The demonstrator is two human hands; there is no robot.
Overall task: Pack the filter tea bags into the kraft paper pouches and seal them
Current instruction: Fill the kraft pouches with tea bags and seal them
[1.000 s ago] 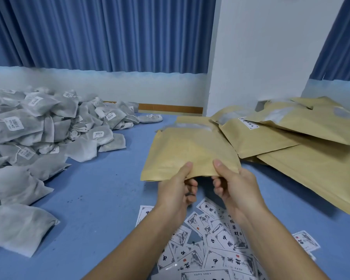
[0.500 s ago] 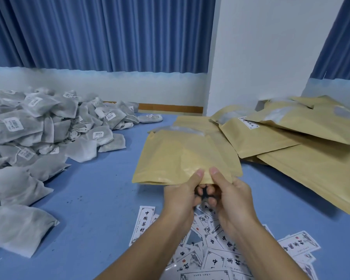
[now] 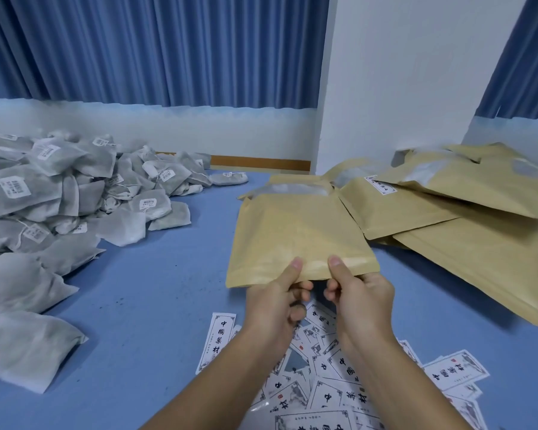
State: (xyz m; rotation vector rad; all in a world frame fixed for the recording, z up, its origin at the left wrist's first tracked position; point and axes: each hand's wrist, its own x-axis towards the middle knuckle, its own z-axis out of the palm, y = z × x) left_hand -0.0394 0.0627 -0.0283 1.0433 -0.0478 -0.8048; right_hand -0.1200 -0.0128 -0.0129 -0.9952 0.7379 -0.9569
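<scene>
Both hands pinch kraft pouch near edge | left grip thumb-up | right grip thumb-up

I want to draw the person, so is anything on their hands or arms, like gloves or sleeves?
No gloves and no sleeves show. The left hand and right hand are bare, and both forearms are bare down to the picture's bottom edge. No ring, watch or bracelet is visible. The thumbnails look short and plain.

Both hands on kraft pouch
</scene>
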